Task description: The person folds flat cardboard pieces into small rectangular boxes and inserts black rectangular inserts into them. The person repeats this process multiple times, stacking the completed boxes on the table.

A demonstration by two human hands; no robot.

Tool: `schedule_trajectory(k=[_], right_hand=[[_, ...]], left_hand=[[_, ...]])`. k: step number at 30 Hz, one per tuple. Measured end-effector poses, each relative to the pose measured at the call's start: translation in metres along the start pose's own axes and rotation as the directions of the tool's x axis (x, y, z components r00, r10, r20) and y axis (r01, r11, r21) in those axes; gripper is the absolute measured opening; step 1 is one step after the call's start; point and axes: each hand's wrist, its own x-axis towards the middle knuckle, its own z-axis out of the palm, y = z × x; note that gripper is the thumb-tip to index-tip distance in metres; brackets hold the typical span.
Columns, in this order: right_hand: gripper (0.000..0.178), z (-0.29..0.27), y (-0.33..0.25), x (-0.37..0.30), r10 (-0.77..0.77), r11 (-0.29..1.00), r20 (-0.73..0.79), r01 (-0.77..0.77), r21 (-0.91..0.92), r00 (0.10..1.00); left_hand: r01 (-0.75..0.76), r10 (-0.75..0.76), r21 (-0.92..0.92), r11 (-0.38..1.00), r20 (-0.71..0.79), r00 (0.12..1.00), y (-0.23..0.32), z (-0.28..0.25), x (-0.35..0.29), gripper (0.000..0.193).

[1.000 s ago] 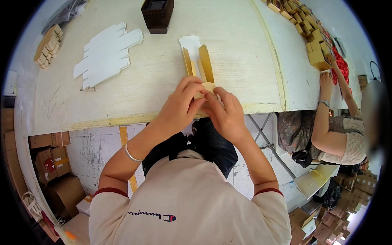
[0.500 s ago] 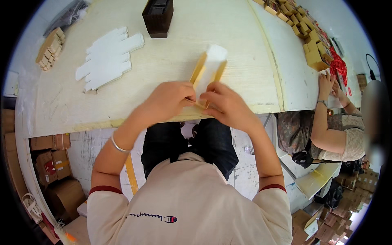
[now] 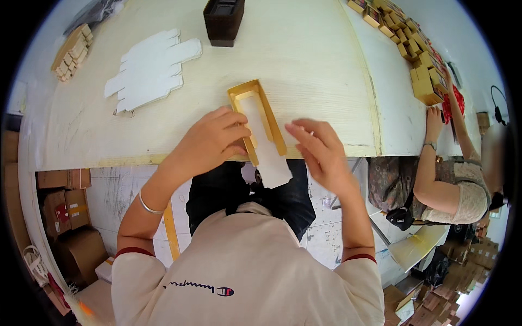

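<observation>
A partly folded paper box [image 3: 276, 135] with gold walls and a white bottom lies at the table's front edge. Its far end is walled. At its near end a white flap sticks out past the edge over my lap. My left hand [image 3: 217, 136] grips the box's left wall between thumb and fingers. Just off the right wall, my right hand [image 3: 322, 149] hangs with its fingers apart and nothing in them. To the left lies a stack of flat white box blanks [image 3: 151, 70]. Dark brown nested trays [image 3: 223, 24] stand beyond the box.
Small wooden-coloured pieces [image 3: 72, 53] are piled at the far left. Several gold boxes [image 3: 427, 87] line the right side, near red ribbon-like material [image 3: 455, 106]. A co-worker [image 3: 448, 182] sits at the right with hands over the table. Cardboard cartons [image 3: 70, 209] fill a shelf below left.
The box has turned round, so its white flap points toward me and its walled end lies away. My right hand has let go and moved right; my left hand now grips the left wall.
</observation>
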Motion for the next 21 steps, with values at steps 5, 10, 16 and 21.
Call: schedule_trajectory(k=[5,10,16,21], right_hand=[[0.034,0.012,0.016,0.005,-0.148,0.988,0.244,0.155,-0.011,0.958],[0.022,0.021,0.024,0.009,-0.174,0.984,0.184,0.162,0.080,0.967],[0.016,0.048,0.016,0.012,-0.098,0.993,0.039,0.095,0.066,0.994],[0.028,0.047,0.008,0.003,0.089,0.978,0.057,-0.098,0.186,0.994]], left_hand=[[-0.050,0.049,-0.023,0.998,-0.034,0.998,0.004,-0.005,0.001,0.038],[-0.014,0.019,-0.158,0.987,0.029,0.999,0.003,0.001,-0.005,0.033],[0.196,-0.208,-0.245,0.949,-0.024,0.978,0.019,0.022,0.010,0.020],[0.114,-0.142,-0.183,0.976,-0.144,0.979,0.019,0.034,0.009,0.011]])
